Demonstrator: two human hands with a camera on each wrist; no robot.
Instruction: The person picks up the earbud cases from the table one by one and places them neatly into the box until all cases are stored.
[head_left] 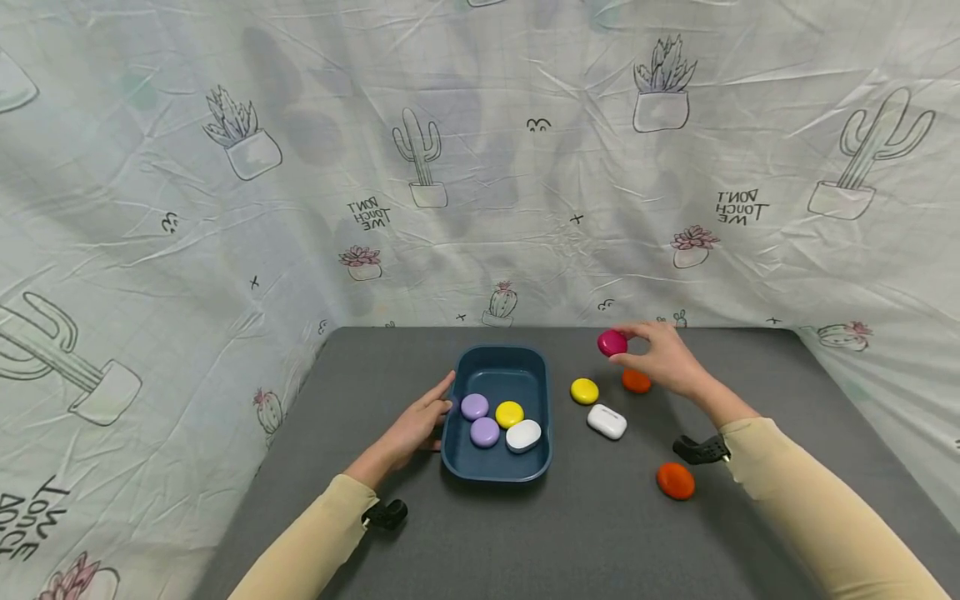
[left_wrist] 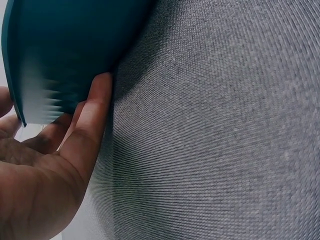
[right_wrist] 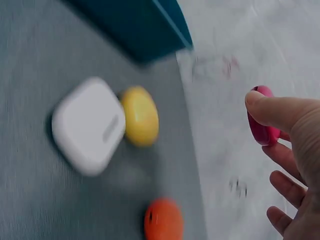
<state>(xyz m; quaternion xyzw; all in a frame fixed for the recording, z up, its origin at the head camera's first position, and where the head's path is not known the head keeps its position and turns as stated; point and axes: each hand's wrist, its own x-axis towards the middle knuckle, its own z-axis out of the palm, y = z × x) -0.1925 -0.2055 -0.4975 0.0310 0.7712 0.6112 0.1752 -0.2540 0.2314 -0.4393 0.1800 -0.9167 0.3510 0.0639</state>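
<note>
My left hand [head_left: 411, 423] rests against the left side of a dark blue tray [head_left: 495, 473], its fingers fairly straight along the outer wall [left_wrist: 75, 55]. In the tray lie two lilac discs [head_left: 474, 407], a yellow disc [head_left: 509, 414] and a white oval piece [head_left: 522, 436]. My right hand [head_left: 664, 360] pinches a shiny crimson disc [head_left: 612, 342] between thumb and fingers, above the far part of the table. In the right wrist view the crimson disc [right_wrist: 264, 120] shows edge-on, while the other fingers are spread loosely below it.
Right of the tray lie a yellow disc [head_left: 584, 391] and a white rounded block [head_left: 607, 422]. An orange disc [head_left: 637, 381] sits partly behind the right hand; another orange disc [head_left: 676, 482] lies nearer. A cactus-print cloth [head_left: 480, 167] hangs behind the grey table [head_left: 570, 542].
</note>
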